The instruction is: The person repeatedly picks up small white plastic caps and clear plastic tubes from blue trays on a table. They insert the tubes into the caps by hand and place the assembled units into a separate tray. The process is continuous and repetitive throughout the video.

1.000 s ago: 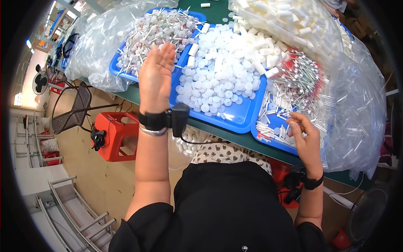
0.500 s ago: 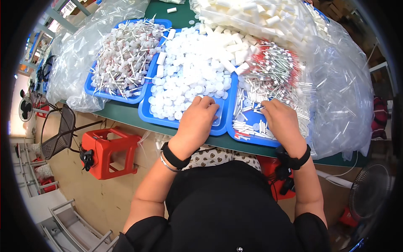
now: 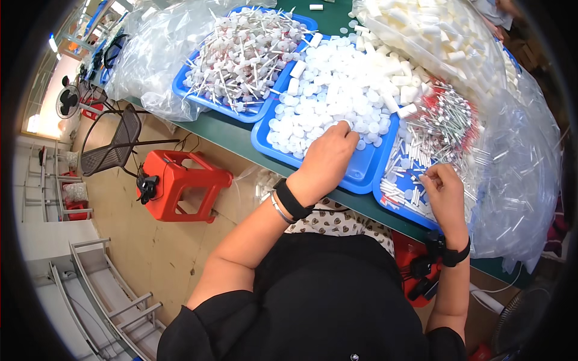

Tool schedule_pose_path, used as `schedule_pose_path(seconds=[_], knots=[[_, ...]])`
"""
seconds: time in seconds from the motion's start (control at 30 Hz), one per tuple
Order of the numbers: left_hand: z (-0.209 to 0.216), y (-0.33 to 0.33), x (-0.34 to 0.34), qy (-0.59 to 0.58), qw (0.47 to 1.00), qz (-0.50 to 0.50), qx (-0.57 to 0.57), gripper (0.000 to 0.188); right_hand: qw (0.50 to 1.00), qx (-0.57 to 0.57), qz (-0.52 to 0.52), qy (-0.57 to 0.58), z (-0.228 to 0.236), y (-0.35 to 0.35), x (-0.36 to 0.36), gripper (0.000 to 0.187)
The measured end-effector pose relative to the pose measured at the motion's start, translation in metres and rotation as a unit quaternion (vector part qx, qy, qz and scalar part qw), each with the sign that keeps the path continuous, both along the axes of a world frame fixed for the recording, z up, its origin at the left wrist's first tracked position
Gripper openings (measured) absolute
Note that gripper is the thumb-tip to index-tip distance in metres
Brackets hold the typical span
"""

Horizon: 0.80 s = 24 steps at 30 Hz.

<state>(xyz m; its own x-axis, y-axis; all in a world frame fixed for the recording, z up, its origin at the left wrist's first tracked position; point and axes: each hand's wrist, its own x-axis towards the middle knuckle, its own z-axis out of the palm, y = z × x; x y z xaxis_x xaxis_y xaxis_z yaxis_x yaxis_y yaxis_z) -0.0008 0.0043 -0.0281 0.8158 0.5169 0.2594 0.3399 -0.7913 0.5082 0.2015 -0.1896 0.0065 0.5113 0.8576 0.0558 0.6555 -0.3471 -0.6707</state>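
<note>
My left hand (image 3: pixel 329 155) reaches over the front of the middle blue tray (image 3: pixel 278 153), fingers bent together against a heap of translucent white plastic discs (image 3: pixel 295 123). What its fingertips hold, if anything, is hidden behind the hand. My right hand (image 3: pixel 444 188) is over the right blue tray (image 3: pixel 390 204), thumb and fingers pinched together; any piece between them is too small to make out. Short white tubes (image 3: pixel 394 191) and a few discs lie loose in this tray beside the fingertips. Behind them rises a pile of thin pins with red ends (image 3: pixel 448 117).
A left blue tray (image 3: pixel 182 90) is heaped with stemmed pieces carrying discs. Clear plastic bags (image 3: pixel 144 78) flank the trays; one (image 3: pixel 524 174) holds thin tubes. White cylinders (image 3: pixel 445 30) fill a bag at the back. A red stool (image 3: pixel 186 186) stands left of the green table (image 3: pixel 223 141).
The whole view has turned, shifting the trays rightward. My left hand has moved from the tray's bare front corner leftward onto the discs. My right hand stays over the right tray.
</note>
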Motion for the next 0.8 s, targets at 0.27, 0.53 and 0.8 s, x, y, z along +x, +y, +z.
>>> schedule_pose_path(seconds=[0.27,0.53,0.8], knots=[[0.022,-0.023,0.011,-0.144,0.801,-0.010,-0.581,0.024,0.949,0.121,-0.061,0.285,0.014,-0.007,-0.004,0.013],[0.015,-0.066,0.018,-0.167,0.473,-0.068,-0.862,0.033,0.875,0.161,-0.032,0.456,0.028,-0.008,-0.036,0.011],[0.004,-0.077,0.020,-0.170,0.488,-0.061,-0.854,0.034,0.895,0.178,-0.044,0.408,0.023,-0.010,-0.038,0.010]])
